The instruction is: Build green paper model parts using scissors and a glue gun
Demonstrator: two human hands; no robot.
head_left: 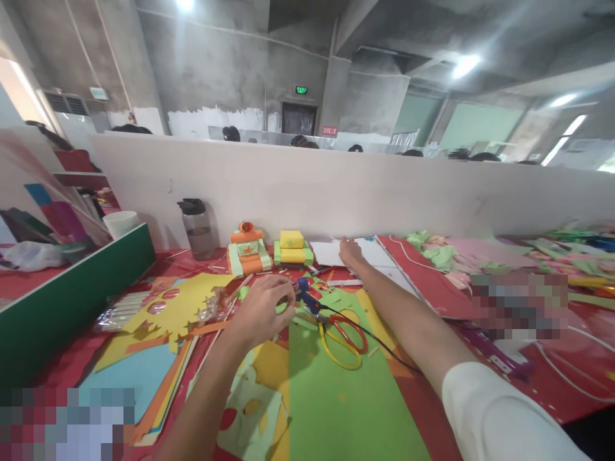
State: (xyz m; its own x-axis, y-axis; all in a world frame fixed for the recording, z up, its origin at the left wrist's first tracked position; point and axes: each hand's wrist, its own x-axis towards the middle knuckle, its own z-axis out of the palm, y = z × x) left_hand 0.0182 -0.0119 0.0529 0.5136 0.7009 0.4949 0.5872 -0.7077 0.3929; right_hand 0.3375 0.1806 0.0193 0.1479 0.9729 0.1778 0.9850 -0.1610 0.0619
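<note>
My left hand (263, 308) is over the middle of the table with its fingers curled toward the thumb. A small greenish piece shows at its fingertips, too hidden to name. Just right of it lies a blue glue gun (307, 296) with a black cord. My right hand (352, 251) reaches to the back, its fingers bent down at white sheets (327, 253); anything in them is too small to make out. Scissors (343, 346) with red and yellow handles lie on a large green sheet (355, 410) between my arms.
Two folded-paper models, one orange and green (248, 250), one yellow and green (292, 250), stand by the white partition (298, 186). A water bottle (196, 230) is left of them. Cut yellow paper (185, 301) and blue sheets (132, 378) lie left, beside a green divider (72, 288).
</note>
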